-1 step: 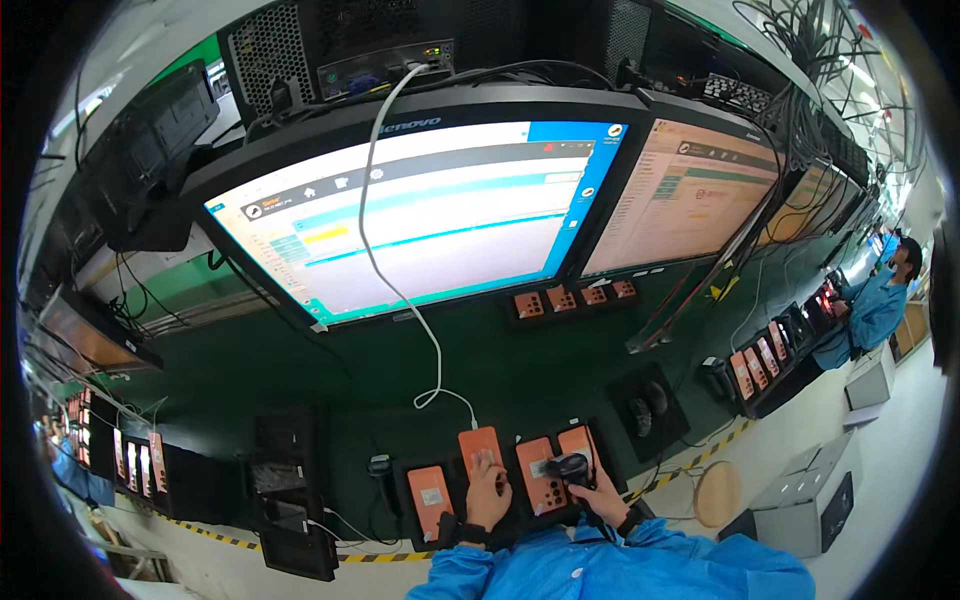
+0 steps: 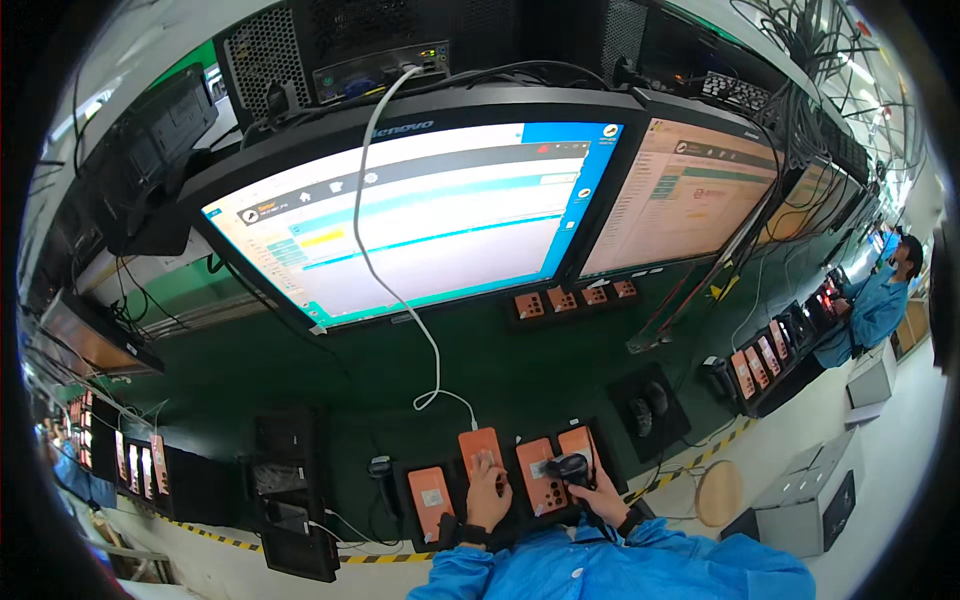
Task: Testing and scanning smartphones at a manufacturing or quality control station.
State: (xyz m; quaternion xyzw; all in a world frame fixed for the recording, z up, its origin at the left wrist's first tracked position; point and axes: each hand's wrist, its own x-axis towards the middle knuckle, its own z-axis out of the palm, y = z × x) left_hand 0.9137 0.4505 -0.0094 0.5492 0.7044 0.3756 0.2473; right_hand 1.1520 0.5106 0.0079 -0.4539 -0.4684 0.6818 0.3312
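Observation:
My left hand (image 2: pixel 488 497) is closed over the lower part of an orange phone (image 2: pixel 478 441), with the fingers bent on its surface. A white cable (image 2: pixel 437 365) runs into the phone's upper end from above. In my right hand (image 2: pixel 603 497) is a black handheld barcode scanner (image 2: pixel 568 467), its head over an orange phone (image 2: pixel 543 490) with round camera lenses and a white label. Another orange phone (image 2: pixel 575 440) lies partly hidden behind the scanner. Left of my left hand, an orange phone (image 2: pixel 431 503) with a pale label rests in the black tray (image 2: pixel 458 492).
A large lit monitor (image 2: pixel 400 215) stands beyond the green bench mat (image 2: pixel 380 375), beside a second monitor (image 2: pixel 685 195). A second scanner (image 2: pixel 382 480) stands left of the tray. A black mouse (image 2: pixel 655 398) sits at right. Several phones (image 2: pixel 562 299) lie under the screens. A co-worker (image 2: pixel 880 300) stands far right.

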